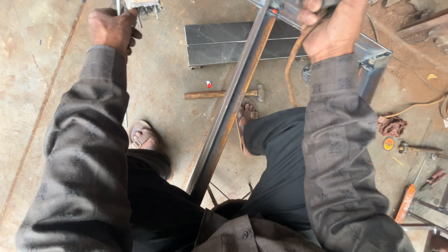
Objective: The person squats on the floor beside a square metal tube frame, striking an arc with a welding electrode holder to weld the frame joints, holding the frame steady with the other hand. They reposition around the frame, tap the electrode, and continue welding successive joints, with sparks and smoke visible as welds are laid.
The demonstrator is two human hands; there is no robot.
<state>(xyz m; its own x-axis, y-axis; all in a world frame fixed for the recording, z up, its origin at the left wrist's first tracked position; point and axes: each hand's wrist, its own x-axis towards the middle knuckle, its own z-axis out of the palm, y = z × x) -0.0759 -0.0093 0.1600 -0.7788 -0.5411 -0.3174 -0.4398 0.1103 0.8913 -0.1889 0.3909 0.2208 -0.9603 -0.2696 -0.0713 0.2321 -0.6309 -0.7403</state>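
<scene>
My left hand (112, 28) is closed around a thin metal rod (118, 6) at the top left, beside a small metal piece with prongs (143, 6). My right hand (332, 29) grips a brownish cable or hose (291, 70) and a tool handle cut off by the top edge. Between my legs a long rusty steel tube (233, 100) runs from my lap up to a grey steel frame (373, 53). My sandalled feet (144, 136) rest on the concrete floor.
Two flat grey steel sections (219, 44) lie ahead on the floor. A wooden-handled hammer (224, 94) lies by my right foot. To the right are a rag (392, 126), a round tape measure (388, 143), a second hammer (417, 148), pliers (434, 177) and an orange-handled tool (405, 204).
</scene>
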